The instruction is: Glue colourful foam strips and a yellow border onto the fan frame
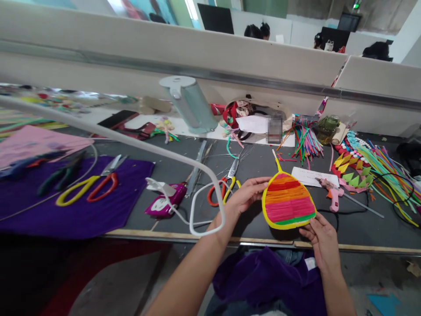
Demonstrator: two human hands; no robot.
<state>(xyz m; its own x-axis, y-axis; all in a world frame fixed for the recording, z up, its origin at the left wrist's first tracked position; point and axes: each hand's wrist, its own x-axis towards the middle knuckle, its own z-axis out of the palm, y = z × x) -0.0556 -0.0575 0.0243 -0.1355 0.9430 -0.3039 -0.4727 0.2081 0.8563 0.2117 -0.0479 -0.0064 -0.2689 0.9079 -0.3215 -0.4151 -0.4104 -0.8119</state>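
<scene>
Between my hands, above the table's front edge, is a striped pipe-cleaner piece (289,204). It is leaf-shaped with a yellow rim, bands of red, orange, pink and green, and a thin yellow stem pointing up and away. My left hand (251,193) pinches its left rim, while my right hand (322,237) grips the lower right corner by thumb and fingers. Behind my left wrist lie scissors (232,173) with one red and one yellow handle. A pink glue gun (333,195) rests to the right of the piece, near a white paper slip (314,177).
A white lamp-like arm (138,142) crosses the left side, its looped end over my left forearm. Purple cloth (108,210) bears more scissors (101,184) and pliers (61,175). An electric kettle (190,105) stands behind. Pipe-cleaner bundles (305,138) lie at right. Several people sit beyond the partition (197,48).
</scene>
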